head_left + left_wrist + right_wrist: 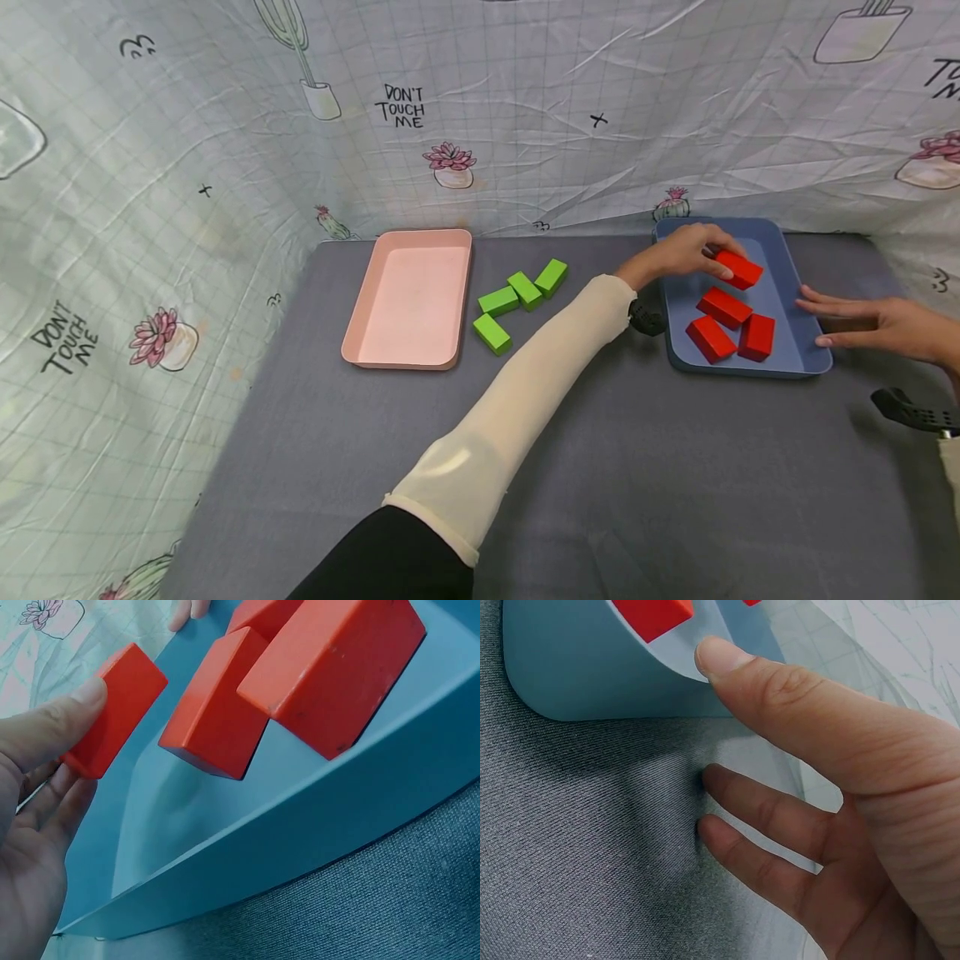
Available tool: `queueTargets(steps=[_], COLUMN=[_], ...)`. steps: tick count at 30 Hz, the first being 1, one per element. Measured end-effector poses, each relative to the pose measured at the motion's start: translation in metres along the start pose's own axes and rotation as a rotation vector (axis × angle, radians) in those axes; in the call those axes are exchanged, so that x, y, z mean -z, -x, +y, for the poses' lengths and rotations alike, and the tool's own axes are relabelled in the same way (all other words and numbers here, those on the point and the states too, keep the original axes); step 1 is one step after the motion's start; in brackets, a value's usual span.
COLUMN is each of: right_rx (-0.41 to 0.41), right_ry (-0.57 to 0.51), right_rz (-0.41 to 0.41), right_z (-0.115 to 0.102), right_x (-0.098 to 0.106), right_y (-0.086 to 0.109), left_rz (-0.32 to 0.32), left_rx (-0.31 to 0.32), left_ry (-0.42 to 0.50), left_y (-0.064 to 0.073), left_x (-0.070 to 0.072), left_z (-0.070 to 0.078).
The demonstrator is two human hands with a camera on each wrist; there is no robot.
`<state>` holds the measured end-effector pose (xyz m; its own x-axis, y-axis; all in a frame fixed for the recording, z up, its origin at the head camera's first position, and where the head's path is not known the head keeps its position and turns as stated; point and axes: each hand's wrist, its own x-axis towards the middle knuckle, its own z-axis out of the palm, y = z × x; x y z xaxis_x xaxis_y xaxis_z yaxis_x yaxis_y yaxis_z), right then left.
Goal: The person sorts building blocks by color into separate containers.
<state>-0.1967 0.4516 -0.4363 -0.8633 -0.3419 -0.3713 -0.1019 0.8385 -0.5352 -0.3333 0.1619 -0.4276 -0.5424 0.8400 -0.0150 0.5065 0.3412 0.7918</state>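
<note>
My left hand [681,252] pinches a red rectangular block [741,270] over the far part of the blue tray [681,293]. In the left wrist view, the thumb lies on one face of that block [124,712], fingers behind it. Three more red blocks, one of them at the tray's front [710,340], lie close together below it. At the tray's right side is my right hand [881,321], fingers extended, fingertips at the rim. The right wrist view shows its thumb [795,705] at the tray's edge and two fingers lower, outside the tray wall.
A pink tray [411,300] stands on the left of the grey cloth-covered table [337,450]. Between the trays lie several green blocks, the nearest [492,334] towards the front. A patterned curtain [525,108] hangs behind and at the sides.
</note>
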Motion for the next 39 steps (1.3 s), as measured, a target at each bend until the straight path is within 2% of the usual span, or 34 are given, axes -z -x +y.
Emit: queueTargets(steps=[3, 8, 14, 28, 35, 39], right_rx=[-0.002, -0.003, 0.006, 0.0, -0.001, 0.0], right_ry=[0.0, -0.004, -0.002, 0.002, -0.006, -0.016], right_rz=[0.001, 0.0, 0.006, 0.014, 0.012, 0.015], right_z=[0.0, 0.001, 0.002, -0.001, 0.0, -0.001], right_x=[0.0, 0.0, -0.003, -0.001, -0.002, -0.003], right_y=[0.0, -0.001, -0.001, 0.001, 0.002, 0.003], left_rz=[0.012, 0.004, -0.001, -0.078, -0.155, -0.202], left_rx=[-0.002, 0.034, 0.069, 0.03, 0.043, 0.026], left_ry=[0.009, 0.033, -0.026, -0.175, -0.068, -0.1], left_y=[0.0, -0.001, -0.004, -0.005, -0.002, -0.001], left_x=[0.001, 0.004, 0.008, 0.027, 0.027, 0.026], left_z=[-0.001, -0.003, -0.004, -0.016, -0.018, -0.015])
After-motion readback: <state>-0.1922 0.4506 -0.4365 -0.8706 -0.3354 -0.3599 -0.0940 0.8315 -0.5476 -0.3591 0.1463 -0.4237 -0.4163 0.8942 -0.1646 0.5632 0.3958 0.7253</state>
